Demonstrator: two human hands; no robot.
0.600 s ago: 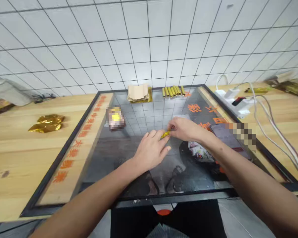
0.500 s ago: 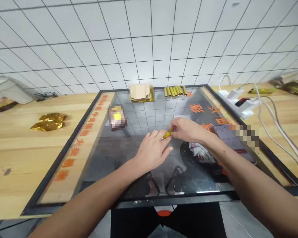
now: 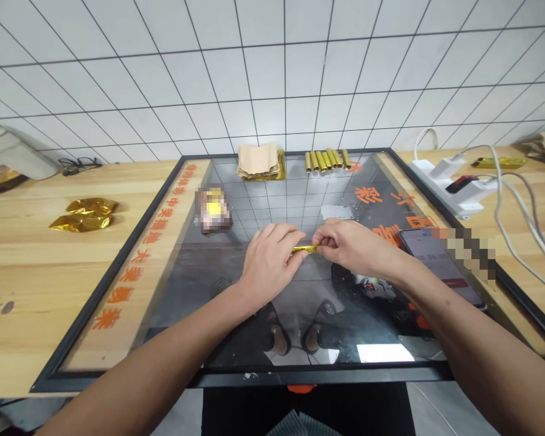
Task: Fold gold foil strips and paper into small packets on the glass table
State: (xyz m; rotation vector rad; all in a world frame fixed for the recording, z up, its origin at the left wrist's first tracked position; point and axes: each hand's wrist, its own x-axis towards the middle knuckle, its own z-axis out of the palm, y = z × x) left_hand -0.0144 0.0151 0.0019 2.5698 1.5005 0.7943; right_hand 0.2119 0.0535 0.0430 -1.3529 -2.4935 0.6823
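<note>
1. Gold foil strip (image 3: 304, 249) has swung from a slant to nearly level and now sits between the two hands, near the middle of the glass-topped table (image 3: 272, 379).
2. Its long axis runs almost straight across the view, from 9 o'clock to 3 o'clock, rising very slightly toward 3 o'clock. The strip is narrow and looks drawn out flat between the hands.
3. Left hand (image 3: 270, 263) is curled, not spread, with its fingertips closed on the strip's 9 o'clock end. The thumb is hidden, so how tight that grip is can't be told.
4. Right hand (image 3: 352, 245) pinches the 3 o'clock end, with thumb and forefinger pressed together and the other fingers folded in behind.
5. Around the hands, a row of gold foil rolls (image 3: 326, 160) lies at 12 to 1 o'clock, lengths side by side, and brown paper sheets (image 3: 257, 161) rest on gold foil at 12 o'clock.
6. A pixelated packet (image 3: 213, 209) lies at 10 o'clock, a phone (image 3: 436, 260) at 3 o'clock, and crumpled gold foil packets (image 3: 82, 222) on the wooden bench at 9 o'clock.
</note>
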